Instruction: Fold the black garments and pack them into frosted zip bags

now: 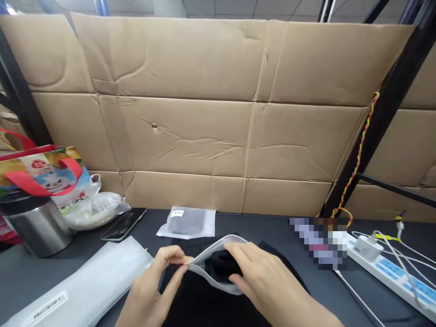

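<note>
My left hand [160, 277] pinches the left corner of a frosted plastic zip bag [213, 249] between thumb and fingers. The bag's mouth gapes toward me, with bunched black cloth [220, 265] inside it. At the right side of that mouth is my right hand [260, 270], its thumb and fingers around the bunched cloth, fingertips by the upper rim and thumb by the lower. Below and behind the bag spreads more black fabric [204, 306]; whether it joins the cloth inside cannot be seen.
A large frosted package [91, 281] lies left; a small packaged item [190, 222] lies behind. Phone [124, 225], steel flask [41, 227], plastic bag [98, 211] and printed carrier bag [44, 170] stand left. Right are a power strip [384, 277] and cables. Cardboard [197, 136] walls the back.
</note>
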Demonstrator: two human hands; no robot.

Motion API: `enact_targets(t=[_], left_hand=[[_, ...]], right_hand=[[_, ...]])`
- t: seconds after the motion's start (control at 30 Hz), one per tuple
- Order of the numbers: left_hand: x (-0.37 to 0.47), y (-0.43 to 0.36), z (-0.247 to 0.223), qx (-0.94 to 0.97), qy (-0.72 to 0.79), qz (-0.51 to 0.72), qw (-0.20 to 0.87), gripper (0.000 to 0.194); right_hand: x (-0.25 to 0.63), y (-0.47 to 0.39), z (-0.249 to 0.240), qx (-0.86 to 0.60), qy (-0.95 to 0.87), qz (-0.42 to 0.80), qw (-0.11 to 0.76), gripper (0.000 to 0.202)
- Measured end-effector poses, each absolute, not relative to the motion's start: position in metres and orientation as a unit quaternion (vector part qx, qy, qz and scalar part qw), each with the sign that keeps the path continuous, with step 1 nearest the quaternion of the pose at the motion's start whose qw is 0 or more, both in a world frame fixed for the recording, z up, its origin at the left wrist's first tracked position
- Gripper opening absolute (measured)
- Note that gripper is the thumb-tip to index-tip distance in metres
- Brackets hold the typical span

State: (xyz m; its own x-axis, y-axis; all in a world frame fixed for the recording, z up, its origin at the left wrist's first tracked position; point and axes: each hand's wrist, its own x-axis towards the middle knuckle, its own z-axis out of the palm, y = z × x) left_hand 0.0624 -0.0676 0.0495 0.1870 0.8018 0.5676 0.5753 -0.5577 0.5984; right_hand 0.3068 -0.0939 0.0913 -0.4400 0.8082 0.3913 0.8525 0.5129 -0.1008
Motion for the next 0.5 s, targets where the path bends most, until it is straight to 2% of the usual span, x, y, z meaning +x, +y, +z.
enact_targets(t=[0.07, 0.17, 0.23, 0.33, 0.43, 0.5], left_hand=[[0.063, -0.066, 0.045, 0.786, 0.429, 0.429, 0.117, 0.029], [0.061, -0.057, 0.04, 0.822, 0.419, 0.363, 0.128, 0.057], [0.062, -0.05, 0.04, 0.847, 0.401, 0.314, 0.151, 0.052], [0.068, -0.042, 0.044, 0.877, 0.368, 0.247, 0.184, 0.027], [0.076, -0.038, 0.044, 0.888, 0.367, 0.218, 0.171, 0.029], [0.081, -0.035, 0.039, 0.893, 0.373, 0.213, 0.138, 0.03]], right_hand=[[0.297, -0.088, 0.083, -0.498, -0.849, -0.111, 0.133, 0.035], [0.286, -0.083, 0.074, -0.499, -0.855, -0.118, 0.076, 0.026], [0.284, -0.082, 0.071, -0.495, -0.859, -0.108, 0.073, 0.026], [0.288, -0.083, 0.071, -0.499, -0.856, -0.1, 0.084, 0.031], [0.295, -0.083, 0.066, -0.501, -0.855, -0.081, 0.104, 0.026], [0.298, -0.079, 0.057, -0.484, -0.864, -0.056, 0.126, 0.037]])
